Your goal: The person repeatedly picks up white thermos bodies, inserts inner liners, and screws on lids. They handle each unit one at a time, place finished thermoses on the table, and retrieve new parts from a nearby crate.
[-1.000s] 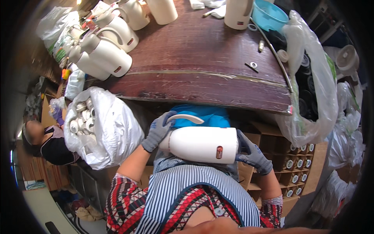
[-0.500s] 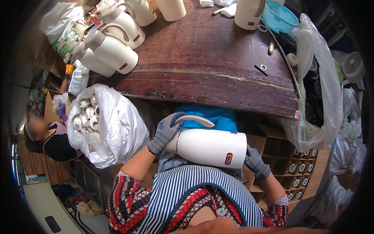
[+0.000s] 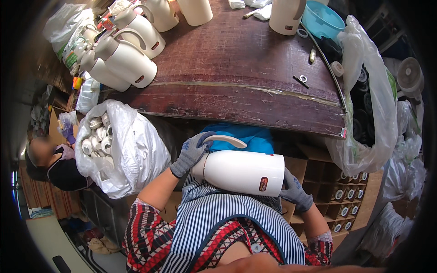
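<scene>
A white thermos jug (image 3: 243, 172) lies on its side across my lap, its neck to the left and its base to the right. My left hand (image 3: 193, 152), in a grey knit glove, is closed round the neck end by the curved handle (image 3: 227, 140). At the base, my right hand (image 3: 296, 191), gloved alike, presses against the bottom rim; part of its fingers is hidden behind the jug. A dark red oval label (image 3: 263, 184) faces me on the jug's side. Under it are my striped apron and a blue cloth (image 3: 255, 132).
On the dark wooden table (image 3: 218, 59) several jugs (image 3: 132, 63) stand at the left, and one jug (image 3: 286, 16) is beside a blue basin (image 3: 323, 20). A bag of white plastic parts (image 3: 132, 150) sits left, a divided carton (image 3: 318, 182) right. A co-worker (image 3: 63, 168) is far left.
The whole view has shifted slightly, with the table and bags a little displaced. Both my hands keep their places on the jug, which stays lying sideways.
</scene>
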Demonstrator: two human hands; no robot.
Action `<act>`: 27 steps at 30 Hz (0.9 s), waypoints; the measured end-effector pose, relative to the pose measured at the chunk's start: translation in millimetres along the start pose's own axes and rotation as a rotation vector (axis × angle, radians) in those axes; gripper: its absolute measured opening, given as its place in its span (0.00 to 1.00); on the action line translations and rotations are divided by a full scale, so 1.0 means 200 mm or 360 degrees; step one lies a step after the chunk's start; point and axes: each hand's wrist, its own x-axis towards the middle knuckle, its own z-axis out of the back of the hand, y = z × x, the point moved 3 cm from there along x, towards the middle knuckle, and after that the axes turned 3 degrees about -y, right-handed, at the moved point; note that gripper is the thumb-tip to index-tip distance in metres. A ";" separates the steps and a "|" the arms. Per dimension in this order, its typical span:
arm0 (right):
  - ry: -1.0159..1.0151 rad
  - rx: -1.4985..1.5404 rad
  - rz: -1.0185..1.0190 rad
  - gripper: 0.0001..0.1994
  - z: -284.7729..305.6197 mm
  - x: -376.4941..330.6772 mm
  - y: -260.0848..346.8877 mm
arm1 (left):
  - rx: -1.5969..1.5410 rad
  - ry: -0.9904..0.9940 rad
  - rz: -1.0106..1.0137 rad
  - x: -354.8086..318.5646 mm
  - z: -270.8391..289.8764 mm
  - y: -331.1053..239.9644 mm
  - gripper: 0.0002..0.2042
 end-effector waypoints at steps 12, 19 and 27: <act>0.0031 -0.0205 -0.0175 0.43 -0.10 0.03 0.05 | 0.0085 -0.0086 -0.0193 -0.03 0.11 -0.05 0.17; -0.0047 -0.0128 -0.0069 0.33 -0.08 0.03 -0.15 | 0.0061 -0.0086 -0.0200 -0.03 0.05 0.06 0.17; 0.0031 -0.0197 -0.0420 0.26 -0.10 0.09 -0.26 | 0.0097 -0.0158 -0.0312 -0.03 0.07 0.03 0.17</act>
